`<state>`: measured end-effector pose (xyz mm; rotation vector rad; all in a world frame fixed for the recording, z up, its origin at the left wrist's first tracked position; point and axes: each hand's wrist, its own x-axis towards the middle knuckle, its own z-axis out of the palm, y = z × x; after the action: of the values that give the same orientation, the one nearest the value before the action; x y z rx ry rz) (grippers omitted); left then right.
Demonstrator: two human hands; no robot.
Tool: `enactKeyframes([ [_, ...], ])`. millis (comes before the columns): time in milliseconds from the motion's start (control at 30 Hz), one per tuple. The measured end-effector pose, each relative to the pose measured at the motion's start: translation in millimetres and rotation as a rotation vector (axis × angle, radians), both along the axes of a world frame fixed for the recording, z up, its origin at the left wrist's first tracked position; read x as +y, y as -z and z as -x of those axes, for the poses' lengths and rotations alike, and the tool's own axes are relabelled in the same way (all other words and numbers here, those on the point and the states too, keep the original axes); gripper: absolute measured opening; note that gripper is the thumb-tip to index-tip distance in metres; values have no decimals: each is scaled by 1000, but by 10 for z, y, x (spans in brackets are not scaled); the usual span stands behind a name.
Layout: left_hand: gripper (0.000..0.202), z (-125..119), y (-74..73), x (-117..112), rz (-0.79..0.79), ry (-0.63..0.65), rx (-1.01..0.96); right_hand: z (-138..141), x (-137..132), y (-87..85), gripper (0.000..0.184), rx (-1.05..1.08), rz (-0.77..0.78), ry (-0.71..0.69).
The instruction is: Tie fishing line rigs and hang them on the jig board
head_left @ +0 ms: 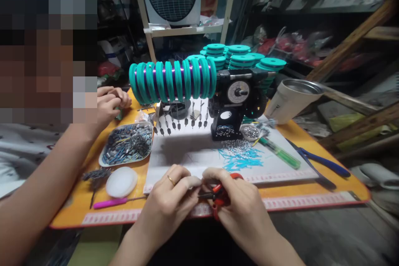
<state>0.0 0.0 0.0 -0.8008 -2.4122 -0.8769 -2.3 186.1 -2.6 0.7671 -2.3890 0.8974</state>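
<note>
My right hand [241, 201] is closed around small red-handled pliers [218, 194] at the near edge of the orange table [327, 187]. My left hand [170, 199], with a ring on one finger, pinches something tiny at the pliers' tip; I cannot make it out. Just beyond my hands lies a white mat [193, 153] with a heap of light-blue tube pieces [240, 158] and small silver beads [232, 144].
A winding machine [232, 104] carries a row of teal spools [173, 80]; more spools [240, 58] are stacked behind it. A tray of small parts [127, 144], white lid [121, 181], pink tool [114, 203], green tube [279, 153], blue pliers [324, 162], metal cup [291, 99]. Another person's hands [110, 102] work at the left.
</note>
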Motion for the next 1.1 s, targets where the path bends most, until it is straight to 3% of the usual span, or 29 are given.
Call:
enactKeyframes([
  [133, 9, 7, 10, 39, 5, -52, -17, -89, 81, -63, 58, 14, -47, 42],
  [267, 8, 14, -2, 72, 47, -127, -67, -227, 242, -108, 55, -75, -59, 6],
  [533, 13, 40, -61, 89, 106, -190, -287, -414, 337, 95, 63, -335, -137, -54],
  [700, 13, 79, -107, 97, 123, -201, -441, -388, 301, 96, 63, -358, -189, -26],
  [1100, 11, 81, -88, 144, 129, -248, -341, -378, 300, 105, 76, -299, -296, -2],
])
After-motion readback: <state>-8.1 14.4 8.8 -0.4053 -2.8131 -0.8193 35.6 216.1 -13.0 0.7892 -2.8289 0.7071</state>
